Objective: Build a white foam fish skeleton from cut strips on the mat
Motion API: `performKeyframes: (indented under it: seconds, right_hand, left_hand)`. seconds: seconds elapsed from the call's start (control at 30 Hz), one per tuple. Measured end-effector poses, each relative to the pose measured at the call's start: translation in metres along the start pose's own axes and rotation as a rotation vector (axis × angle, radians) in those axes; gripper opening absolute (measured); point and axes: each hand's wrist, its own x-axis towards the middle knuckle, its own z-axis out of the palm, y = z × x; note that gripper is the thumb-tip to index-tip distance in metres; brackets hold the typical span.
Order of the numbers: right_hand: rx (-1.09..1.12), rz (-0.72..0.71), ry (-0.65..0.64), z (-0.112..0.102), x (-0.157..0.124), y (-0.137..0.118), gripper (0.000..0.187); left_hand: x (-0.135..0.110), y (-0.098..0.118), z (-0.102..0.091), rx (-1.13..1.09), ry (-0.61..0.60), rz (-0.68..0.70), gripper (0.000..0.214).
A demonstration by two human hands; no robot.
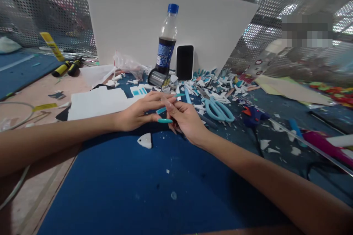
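Over the blue mat [138, 191] my two hands meet at the middle. My left hand [139, 112] has its fingers stretched out and apart, with long teal nails. Against its fingertips, my right hand [189, 119] is closed in a pinch, thumb on top. What lies between the right fingers is hidden. A narrow blue strip [161, 110] shows between the hands; whether it is a nail or a loose piece I cannot tell. Just below the left hand lies a small white rounded triangular piece [145, 140] with a dark dot. Light-blue scissors [219, 110] rest right of my hands.
White sheets [95, 102] lie at the left. Behind stand a cola bottle [166, 44], a phone [184, 62] and a wire spool [158, 78]. White and blue scraps [217, 82] are heaped at the back right. A glue gun [252, 115] and its cord are farther right.
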Motion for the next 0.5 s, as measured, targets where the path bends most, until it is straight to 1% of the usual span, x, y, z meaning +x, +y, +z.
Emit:
performKeyframes:
  seconds: [0.13, 0.2, 0.23, 0.27, 0.33, 0.43, 0.5]
  right_hand:
    - [-0.024, 0.042, -0.015, 0.003, -0.001, 0.003, 0.049]
    - [-0.087, 0.041, -0.038, 0.003, 0.001, 0.003, 0.050]
    - [-0.140, 0.038, -0.055, 0.002, 0.002, 0.001, 0.051]
    - [-0.210, 0.033, -0.066, 0.001, 0.002, -0.003, 0.051]
    - [-0.438, 0.022, -0.045, -0.004, 0.002, -0.013, 0.051]
    - [-0.808, 0.038, 0.051, -0.015, -0.004, -0.036, 0.052]
    - [-1.009, 0.084, 0.147, -0.029, -0.011, -0.049, 0.055]
  left_hand:
    - [-0.001, 0.002, 0.001, -0.116, 0.042, -0.056, 0.040]
    - [-0.002, 0.004, 0.001, -0.185, 0.088, -0.116, 0.029]
    - [-0.003, 0.006, 0.001, -0.216, 0.128, -0.173, 0.024]
    - [-0.004, 0.007, 0.002, -0.248, 0.182, -0.247, 0.022]
    - [-0.005, 0.009, 0.003, -0.323, 0.285, -0.358, 0.027]
    - [-0.004, 0.009, 0.005, -0.403, 0.416, -0.470, 0.040]
    - [-0.003, 0.008, 0.006, -0.424, 0.460, -0.509, 0.043]
